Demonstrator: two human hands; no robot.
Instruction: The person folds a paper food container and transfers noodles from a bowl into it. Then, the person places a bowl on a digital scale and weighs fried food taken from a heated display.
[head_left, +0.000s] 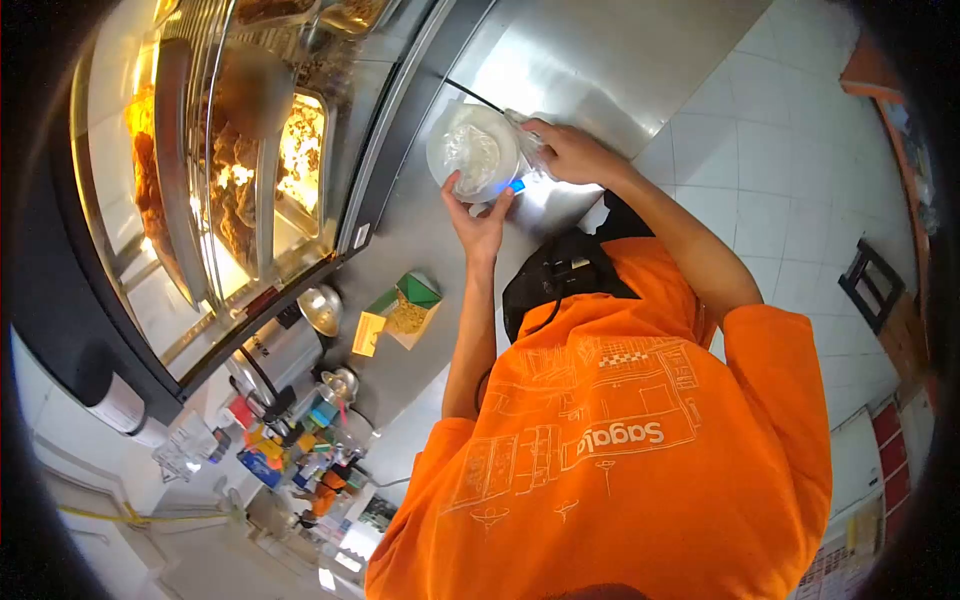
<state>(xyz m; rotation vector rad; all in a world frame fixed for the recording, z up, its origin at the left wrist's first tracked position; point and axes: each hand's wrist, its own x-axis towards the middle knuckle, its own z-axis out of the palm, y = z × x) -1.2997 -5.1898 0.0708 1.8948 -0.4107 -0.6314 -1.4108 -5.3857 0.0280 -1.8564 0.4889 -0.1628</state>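
A round white bowl (438, 150) with crumpled clear plastic (472, 150) over its inside stands on the steel counter (400, 235). My left hand (478, 228) grips the near rim of the bowl, thumb and fingers apart along its edge. Beside the left thumb is a small bright blue spot (517, 186). My right hand (572, 152), right of the bowl, has its fingers closed on a loose piece of clear plastic (530, 135). Its fingertips are partly hidden by glare and the plastic.
A lit glass food cabinet (365, 165) with trays of food runs along the left. Nearer are a green and yellow box (425, 290) of crumbly food, a metal bowl (320, 308) and cluttered utensils and containers (325, 415). A black frame (872, 285) stands at the right.
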